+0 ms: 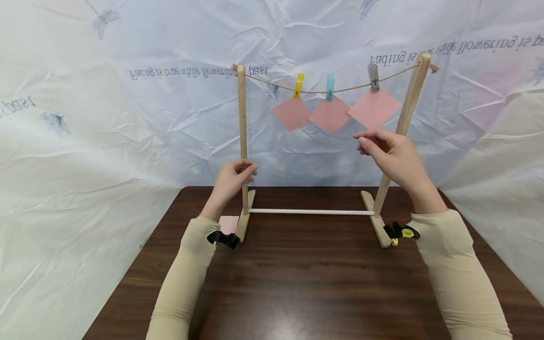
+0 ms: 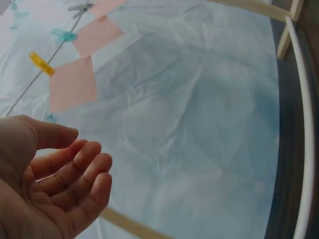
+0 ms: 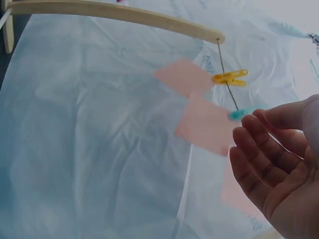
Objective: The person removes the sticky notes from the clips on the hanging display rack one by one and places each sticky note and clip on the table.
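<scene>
Three pink paper squares hang by a corner from a twine line [image 1: 352, 88] on a wooden frame. A yellow clothespin [image 1: 299, 85] holds the left square [image 1: 291, 114], a light blue clothespin [image 1: 330, 86] the middle square [image 1: 330, 115], and a grey clothespin [image 1: 374, 78] the right square [image 1: 375, 109]. My right hand [image 1: 393, 153] is raised just below the right square, fingers loosely bent, with nothing in them. My left hand [image 1: 233, 179] hovers by the left wooden post [image 1: 242, 118]; in the left wrist view its relaxed fingers [image 2: 82, 169] hold nothing.
A white rod [image 1: 310, 211] joins the two wooden feet on the dark table [image 1: 297, 278]. Beside the left foot lies a pink paper [image 1: 228, 224]. Something small and yellow [image 1: 395, 242] lies by the right foot. A printed sheet [image 1: 204, 118] covers the back.
</scene>
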Motion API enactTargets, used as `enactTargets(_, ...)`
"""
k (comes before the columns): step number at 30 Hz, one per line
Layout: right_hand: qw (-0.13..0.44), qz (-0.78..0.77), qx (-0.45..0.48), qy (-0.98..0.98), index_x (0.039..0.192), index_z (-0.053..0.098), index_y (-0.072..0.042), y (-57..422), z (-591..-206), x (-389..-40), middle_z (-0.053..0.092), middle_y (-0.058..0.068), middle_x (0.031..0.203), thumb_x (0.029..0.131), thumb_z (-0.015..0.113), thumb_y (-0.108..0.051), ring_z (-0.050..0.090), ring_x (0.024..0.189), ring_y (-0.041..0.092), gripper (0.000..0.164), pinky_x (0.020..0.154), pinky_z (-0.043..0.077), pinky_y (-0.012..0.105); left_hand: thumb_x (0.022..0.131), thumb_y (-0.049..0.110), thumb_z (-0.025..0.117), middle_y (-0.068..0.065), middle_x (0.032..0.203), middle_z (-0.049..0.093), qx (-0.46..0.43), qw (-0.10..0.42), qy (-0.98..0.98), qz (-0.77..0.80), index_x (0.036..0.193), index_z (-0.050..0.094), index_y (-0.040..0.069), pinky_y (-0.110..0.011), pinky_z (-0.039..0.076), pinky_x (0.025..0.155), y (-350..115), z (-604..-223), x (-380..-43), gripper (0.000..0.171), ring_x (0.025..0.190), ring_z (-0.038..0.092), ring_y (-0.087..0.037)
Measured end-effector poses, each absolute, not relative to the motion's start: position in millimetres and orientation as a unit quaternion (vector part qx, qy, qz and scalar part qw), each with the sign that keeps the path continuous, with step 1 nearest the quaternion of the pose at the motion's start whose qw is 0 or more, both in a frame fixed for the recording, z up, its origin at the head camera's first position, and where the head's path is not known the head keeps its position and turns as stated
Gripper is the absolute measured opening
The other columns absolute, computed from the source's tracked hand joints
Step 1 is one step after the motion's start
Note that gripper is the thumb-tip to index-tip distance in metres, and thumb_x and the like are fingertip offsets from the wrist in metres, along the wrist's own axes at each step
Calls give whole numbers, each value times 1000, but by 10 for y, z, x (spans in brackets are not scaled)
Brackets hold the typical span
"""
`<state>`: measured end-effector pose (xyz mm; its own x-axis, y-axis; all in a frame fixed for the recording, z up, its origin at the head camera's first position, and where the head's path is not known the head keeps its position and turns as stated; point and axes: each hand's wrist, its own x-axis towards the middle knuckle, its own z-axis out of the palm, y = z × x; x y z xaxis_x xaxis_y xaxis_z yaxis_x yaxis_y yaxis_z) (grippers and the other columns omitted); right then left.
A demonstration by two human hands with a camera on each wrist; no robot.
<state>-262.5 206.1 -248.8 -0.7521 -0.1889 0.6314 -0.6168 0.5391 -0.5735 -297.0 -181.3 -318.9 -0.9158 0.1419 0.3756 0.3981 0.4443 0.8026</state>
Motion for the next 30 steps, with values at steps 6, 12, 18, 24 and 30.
enactTargets(6,283,418,253,-825,118,73,-9,1899,-2266,-2670,71,3,94,103,61,-20,65,83,1,23,65,45,15,102,27,63,-16,110,69,-186,130,-818,-529,122,66,3,-44,56,85,-1613,-3013,-3144,31,91,70,-26)
enactTargets(12,278,441,275,-808,122,71,-5,1699,-1999,-2684,70,5,98,103,60,-19,64,87,8,26,72,47,18,101,27,64,-13,121,65,-186,130,-782,-580,131,61,5,-43,55,91,-1410,-2830,-3297,38,102,68,-26)
enactTargets(18,292,439,299,-796,120,72,-5,1550,-1844,-2691,71,6,101,102,62,-17,65,87,9,24,77,49,18,99,21,66,-14,126,62,-160,134,-752,-626,139,55,1,-40,54,93,-1187,-2716,-3483,45,110,64,-28)
enactTargets(24,301,436,293,-796,117,74,-8,1478,-1733,-2706,71,1,99,101,64,-19,65,83,10,22,74,49,19,99,19,67,-15,130,61,-140,120,-721,-667,138,54,4,-37,54,94,-1048,-2660,-3609,44,114,63,-27)
enactTargets(30,313,416,276,-808,120,73,-11,1395,-1596,-2744,70,2,113,102,62,-25,61,96,7,25,82,49,21,100,21,65,-16,125,65,-150,101,-704,-687,136,56,7,-48,50,99,-988,-2693,-3614,40,112,64,-31)
